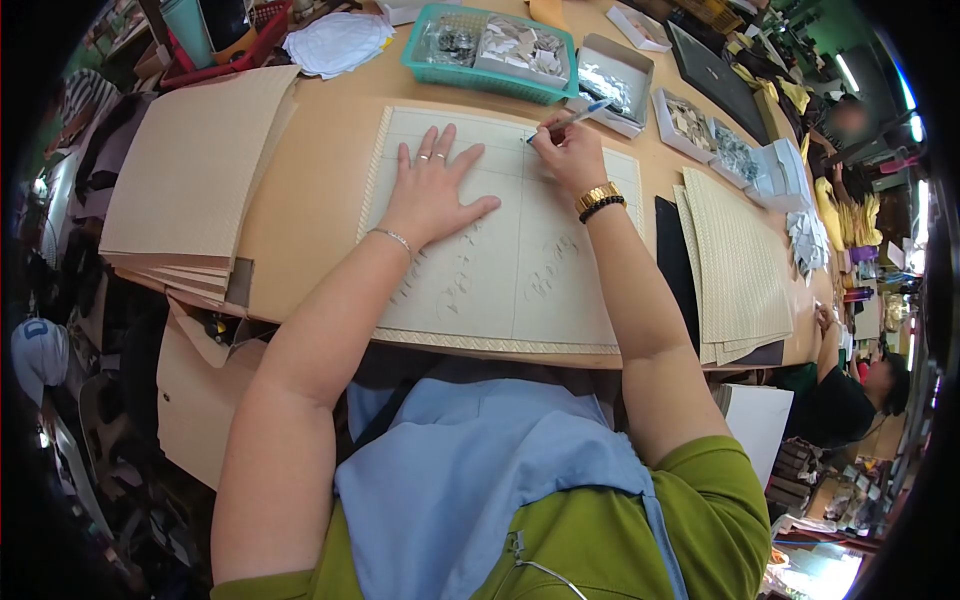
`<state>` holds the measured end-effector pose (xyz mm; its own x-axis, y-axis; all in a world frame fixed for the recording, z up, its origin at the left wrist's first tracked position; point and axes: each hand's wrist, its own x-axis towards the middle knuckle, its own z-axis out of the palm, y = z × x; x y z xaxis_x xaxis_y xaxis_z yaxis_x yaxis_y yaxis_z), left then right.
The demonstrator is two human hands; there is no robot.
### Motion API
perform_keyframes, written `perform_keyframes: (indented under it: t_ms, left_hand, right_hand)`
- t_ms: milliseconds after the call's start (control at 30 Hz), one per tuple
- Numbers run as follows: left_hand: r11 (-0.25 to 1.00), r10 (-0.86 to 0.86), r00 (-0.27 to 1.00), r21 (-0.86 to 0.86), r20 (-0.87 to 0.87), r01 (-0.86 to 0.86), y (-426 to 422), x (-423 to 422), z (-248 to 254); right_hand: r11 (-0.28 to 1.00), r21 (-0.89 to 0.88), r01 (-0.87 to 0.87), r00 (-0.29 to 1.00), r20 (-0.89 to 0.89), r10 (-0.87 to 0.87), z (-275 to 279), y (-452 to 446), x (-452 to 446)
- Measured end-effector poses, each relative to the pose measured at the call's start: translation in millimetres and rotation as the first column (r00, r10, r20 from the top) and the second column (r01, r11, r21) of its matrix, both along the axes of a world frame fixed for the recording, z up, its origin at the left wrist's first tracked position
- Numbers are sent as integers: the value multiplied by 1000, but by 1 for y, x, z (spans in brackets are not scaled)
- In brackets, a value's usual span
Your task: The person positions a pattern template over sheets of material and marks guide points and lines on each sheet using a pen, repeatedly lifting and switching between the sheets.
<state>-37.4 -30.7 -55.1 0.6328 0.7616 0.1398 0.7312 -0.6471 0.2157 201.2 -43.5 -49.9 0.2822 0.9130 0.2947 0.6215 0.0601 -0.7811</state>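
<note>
A large pale sheet (480,290) with ruled lines and handwriting lies on a patterned board (450,340) in front of me. My left hand (435,190) rests flat on the sheet's upper left part, fingers spread and holding nothing. My right hand (570,155) grips a blue-and-white pen (585,113) near the sheet's upper edge. The pen's tip points down and left at a ruled line; whether it touches the paper I cannot tell.
A stack of tan boards (190,170) is at left, patterned sheets (740,265) at right. Behind the sheet stand a teal basket (490,85) of small pieces and open boxes (640,125). A co-worker (840,400) sits at far right.
</note>
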Motion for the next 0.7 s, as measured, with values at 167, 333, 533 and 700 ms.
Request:
perform_keyframes:
  t_ms: [167,333,533,700]
  left_hand:
    - [1000,2,1000,-3,1,-2,1,0,-1]
    - [1000,3,1000,-11,-6,-3,1,0,0]
    - [1000,2,1000,-16,-1,-2,0,0,0]
    - [1000,8,1000,-6,-1,-8,-1,0,-2]
  right_hand:
    - [1000,7,9,999,30,-10,3,-1,-3]
    - [1000,7,5,998,66,-6,2,0,-2]
    - [1000,-8,-6,997,73,7,0,1,0]
    - [1000,-2,1,999,46,-1,-1,1,-1]
